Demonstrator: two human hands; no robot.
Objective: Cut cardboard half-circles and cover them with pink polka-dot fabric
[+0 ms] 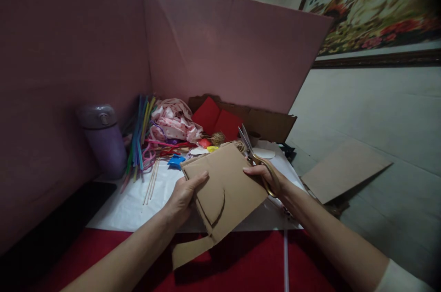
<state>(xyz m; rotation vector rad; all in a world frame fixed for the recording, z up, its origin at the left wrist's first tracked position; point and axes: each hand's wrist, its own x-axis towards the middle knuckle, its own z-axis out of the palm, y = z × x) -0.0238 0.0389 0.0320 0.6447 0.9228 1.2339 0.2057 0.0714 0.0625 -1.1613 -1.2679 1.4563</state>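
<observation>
My left hand (184,193) grips the left edge of a brown cardboard sheet (227,186), thumb on top. The sheet has a curved cut in it, and a loose flap hangs off its lower left corner. My right hand (267,177) is closed on gold-handled scissors (253,154) at the sheet's right edge. The blades are open and point up and away, above the cardboard.
A white sheet (138,204) covers the table over a red cloth (248,264). Behind lie coloured straws (139,138), wooden sticks (151,182), pink fabric (174,122), red paper (217,120), twine and a purple bottle (103,138). Pink panels (223,44) enclose the back. Another cardboard piece (344,168) lies right.
</observation>
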